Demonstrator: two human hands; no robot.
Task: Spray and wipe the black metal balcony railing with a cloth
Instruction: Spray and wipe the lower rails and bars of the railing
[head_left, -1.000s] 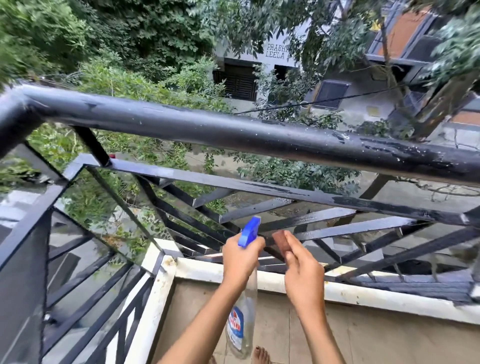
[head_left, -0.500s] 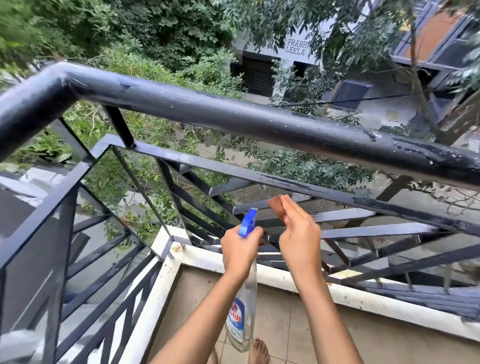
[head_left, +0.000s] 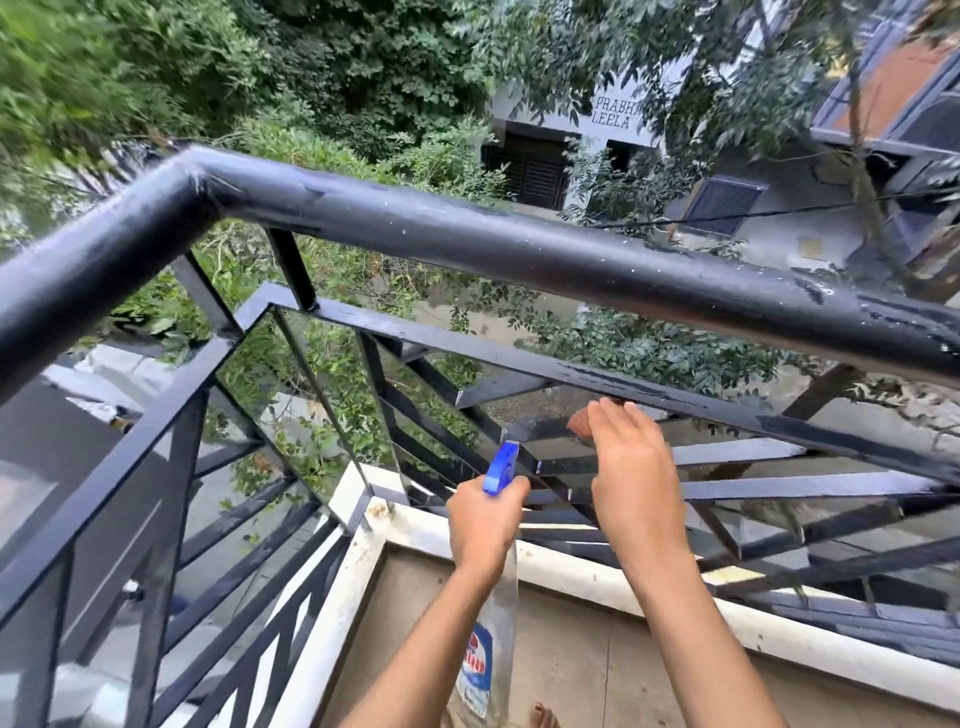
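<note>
The black metal railing (head_left: 519, 249) runs across in front of me and bends at a corner on the far left. Its top bar is fat, round and shiny. It has little white specks, and the paint is chipped at the right end. Under it are thin flat bars that go level and slanted, and some look wet.

My left hand (head_left: 485, 525) is wrapped tight around the neck of a spray bottle (head_left: 491, 644). The bottle hangs down, near the white ledge (head_left: 597, 577). Its spray top is blue and pokes up above my fist. The bottle is see-through with a blue and red sticker. I can't tell how much is inside.

My right hand (head_left: 636, 478) is a bit farther and higher, at the flat bars under the top bar. It holds a small brown cloth (head_left: 579, 423) under its fingers. Only a corner of the cloth peeks out on the left. My thumb is hidden, so it is probably a pinch. The hand is blurry.

The bottom of the bottle is cut off by the near edge. Toes (head_left: 543, 719) peek in there too.
</note>
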